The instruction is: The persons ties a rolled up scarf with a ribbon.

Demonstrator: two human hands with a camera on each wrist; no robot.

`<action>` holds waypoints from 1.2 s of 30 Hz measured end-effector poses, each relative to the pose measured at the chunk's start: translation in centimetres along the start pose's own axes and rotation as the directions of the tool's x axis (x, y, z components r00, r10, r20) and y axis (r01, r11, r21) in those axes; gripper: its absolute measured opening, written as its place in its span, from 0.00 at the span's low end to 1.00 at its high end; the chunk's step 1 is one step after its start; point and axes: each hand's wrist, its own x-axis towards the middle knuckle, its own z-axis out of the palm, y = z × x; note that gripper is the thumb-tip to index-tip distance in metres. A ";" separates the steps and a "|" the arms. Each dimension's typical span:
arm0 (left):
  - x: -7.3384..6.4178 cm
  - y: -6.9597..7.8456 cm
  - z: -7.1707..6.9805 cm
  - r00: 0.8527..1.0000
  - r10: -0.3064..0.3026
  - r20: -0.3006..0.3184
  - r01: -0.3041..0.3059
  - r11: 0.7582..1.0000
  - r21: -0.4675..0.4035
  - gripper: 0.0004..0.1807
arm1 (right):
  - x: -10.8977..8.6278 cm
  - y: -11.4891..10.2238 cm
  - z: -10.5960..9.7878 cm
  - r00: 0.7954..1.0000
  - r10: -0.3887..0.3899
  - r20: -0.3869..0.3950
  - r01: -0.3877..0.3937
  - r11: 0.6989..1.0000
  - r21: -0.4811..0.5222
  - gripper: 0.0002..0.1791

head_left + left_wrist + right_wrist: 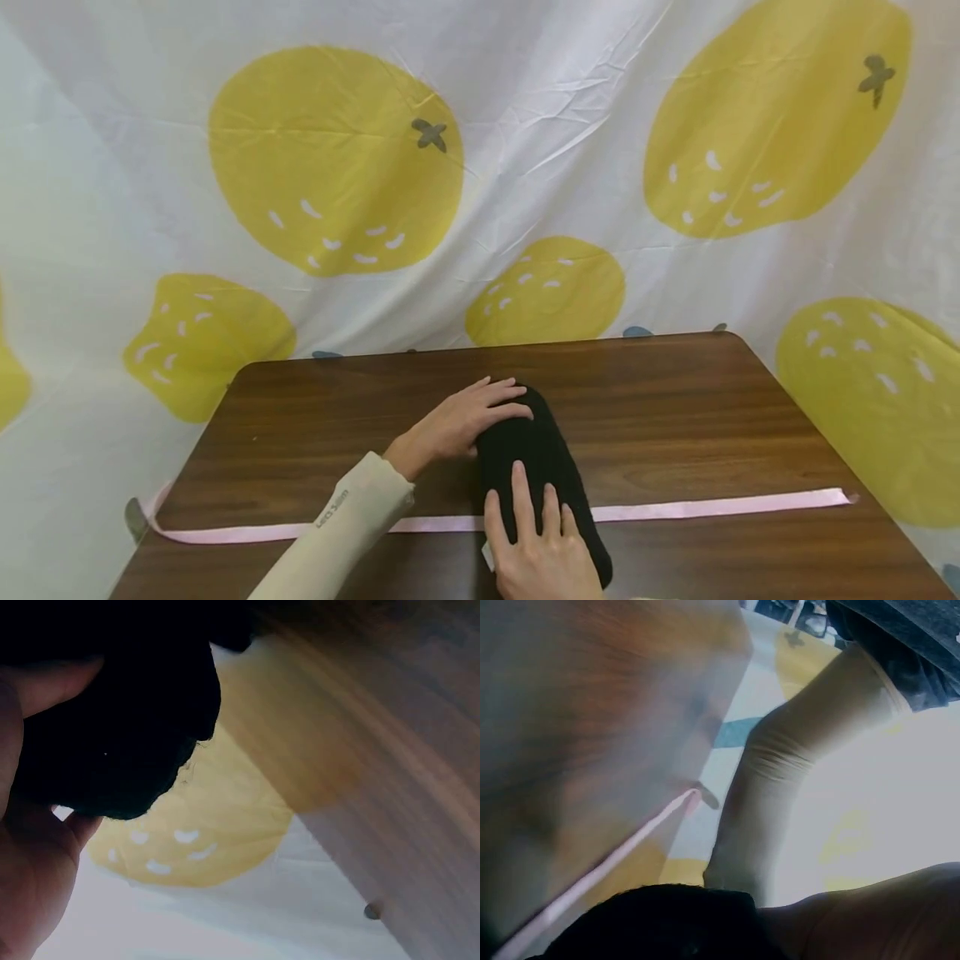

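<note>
A long black fabric bundle [525,442] with rounded ends lies across the middle of the table; a small white tag [488,557] pokes out at its near left side. My left hand [468,421] grips its far end, fingers over the top and the thumb at the left side. In the left wrist view, layered, frayed edges of the black bundle [142,750] show between the finger and the thumb. My right hand [540,554] rests on the near end, its fingers straight and spread over the top. The right wrist view shows only a dark part of the bundle [660,922].
Under the bundle, a pink ribbon [720,507] runs across the brown wooden table [675,417], its left end going over the table's edge. Behind and beside the table hangs a white curtain [525,167] with yellow lemons.
</note>
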 end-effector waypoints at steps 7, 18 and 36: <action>-0.2 -0.2 1.6 0.998 -0.009 0.057 0.006 0.998 0.055 0.49 | -0.7 -0.9 1.7 0.997 0.014 0.070 -0.014 1.000 -0.012 0.17; -0.4 -0.5 2.5 0.998 -0.001 0.058 -0.007 0.990 0.144 0.48 | -1.5 -1.1 3.7 0.995 -0.018 0.103 0.017 1.000 0.013 0.35; -1.2 -1.8 4.2 0.998 -0.041 0.037 0.030 0.965 0.262 0.46 | -1.6 -0.8 5.4 0.987 -0.090 0.132 0.092 0.996 -0.009 0.44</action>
